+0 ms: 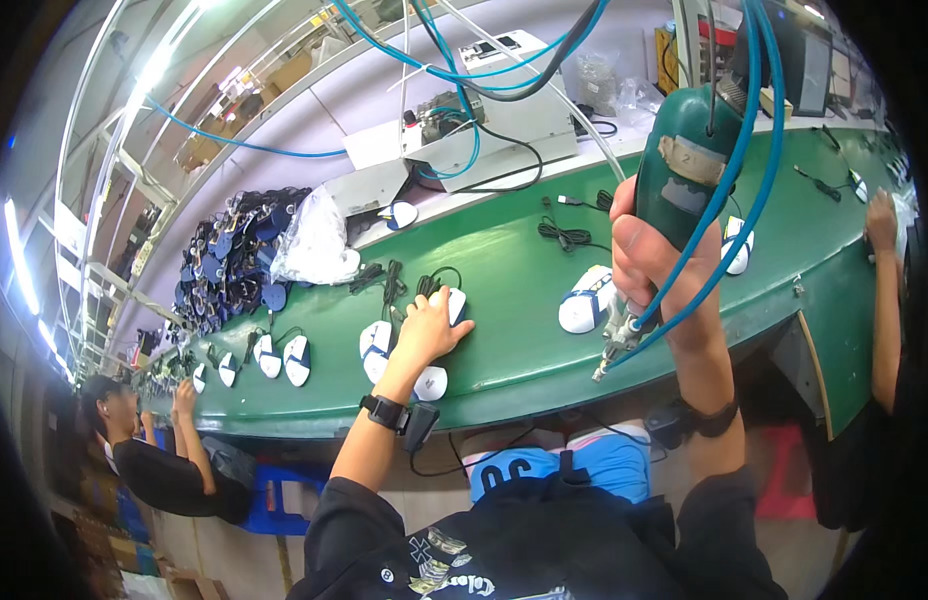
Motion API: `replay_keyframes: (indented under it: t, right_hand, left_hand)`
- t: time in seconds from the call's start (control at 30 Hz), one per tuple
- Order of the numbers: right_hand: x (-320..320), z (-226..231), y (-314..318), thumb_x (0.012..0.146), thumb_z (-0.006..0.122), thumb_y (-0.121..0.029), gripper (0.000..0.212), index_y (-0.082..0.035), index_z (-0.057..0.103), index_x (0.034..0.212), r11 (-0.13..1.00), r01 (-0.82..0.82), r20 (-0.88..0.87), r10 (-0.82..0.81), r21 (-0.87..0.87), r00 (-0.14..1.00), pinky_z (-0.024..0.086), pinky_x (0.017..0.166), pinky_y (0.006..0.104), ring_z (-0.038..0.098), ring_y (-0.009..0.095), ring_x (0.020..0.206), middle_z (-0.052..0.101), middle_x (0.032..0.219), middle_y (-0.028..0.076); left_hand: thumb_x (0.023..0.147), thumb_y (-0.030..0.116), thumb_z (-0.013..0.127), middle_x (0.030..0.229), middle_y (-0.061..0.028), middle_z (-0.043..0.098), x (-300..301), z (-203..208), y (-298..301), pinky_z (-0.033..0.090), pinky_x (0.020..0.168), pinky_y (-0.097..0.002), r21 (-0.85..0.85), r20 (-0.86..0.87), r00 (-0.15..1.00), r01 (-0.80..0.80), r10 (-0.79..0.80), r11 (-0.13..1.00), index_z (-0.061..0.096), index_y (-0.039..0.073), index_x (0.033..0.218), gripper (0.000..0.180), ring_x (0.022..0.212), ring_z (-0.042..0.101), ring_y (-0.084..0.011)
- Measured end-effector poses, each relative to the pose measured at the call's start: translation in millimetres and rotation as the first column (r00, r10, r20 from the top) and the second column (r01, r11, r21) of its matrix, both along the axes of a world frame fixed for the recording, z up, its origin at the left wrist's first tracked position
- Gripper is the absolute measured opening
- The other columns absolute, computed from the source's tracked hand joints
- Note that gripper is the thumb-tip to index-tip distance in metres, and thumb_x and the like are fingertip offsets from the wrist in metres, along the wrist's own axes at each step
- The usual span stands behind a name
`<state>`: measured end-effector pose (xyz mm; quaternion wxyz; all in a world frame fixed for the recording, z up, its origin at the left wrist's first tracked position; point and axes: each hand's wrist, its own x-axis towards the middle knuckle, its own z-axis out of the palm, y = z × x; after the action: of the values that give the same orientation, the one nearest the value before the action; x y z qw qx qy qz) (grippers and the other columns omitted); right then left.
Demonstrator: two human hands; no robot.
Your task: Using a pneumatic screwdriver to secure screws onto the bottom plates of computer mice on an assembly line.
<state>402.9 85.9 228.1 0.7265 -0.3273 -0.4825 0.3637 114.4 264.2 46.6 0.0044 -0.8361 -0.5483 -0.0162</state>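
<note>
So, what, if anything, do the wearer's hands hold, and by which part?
The right hand holds a green rounded tool by its lower body, above the metal tip. The left hand rests on a white and blue computer mouse; grip unclear.

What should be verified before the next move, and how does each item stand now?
1. Right hand gripping the rounded dark-green hand tool: ok, fingers wrapped around it.
2. Left hand on the white-and-blue plastic mouse: ok.
3. Silvery metal tip apart from the left hand: ok, a gap shows.
4. Right hand unobstructed by the flexible blue tubes: not ok, they cross in front of it.
5. Condition of the metal tip: cannot tell, too small.
</note>
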Motion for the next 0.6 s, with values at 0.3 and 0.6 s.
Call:
replay_keyframes:
  t: [0.3,0.6]
  right_hand:
    - [-42,11,-12,0.084,0.068,-0.015,0.02,0.0,0.057,0.091,1.0,-0.013,-0.093,0.011,-0.015,0.996,0.03,0.042,0.0212,0.039,0.005,0.043,0.044,0.055,-0.003]
    - [-53,16,41,0.085,0.068,-0.017,0.026,0.001,0.063,0.102,0.995,-0.067,0.141,0.077,-0.076,0.987,0.049,0.063,0.0245,0.061,0.013,0.067,0.063,0.073,0.005]
  left_hand:
    - [0.077,0.041,0.068,0.112,-0.036,0.057,-12,23,9,0.048,0.089,-0.0525,-0.196,-0.092,0.989,0.1,-0.12,0.975,0.039,-0.002,0.136,0.078,0.101,0.058,-0.0504]
    - [0.092,0.031,0.052,0.123,-0.0253,0.056,12,28,-45,0.049,0.098,-0.0533,-0.577,0.787,0.276,0.646,0.552,0.5,0.042,0.004,0.137,0.054,0.111,0.059,-0.0421]
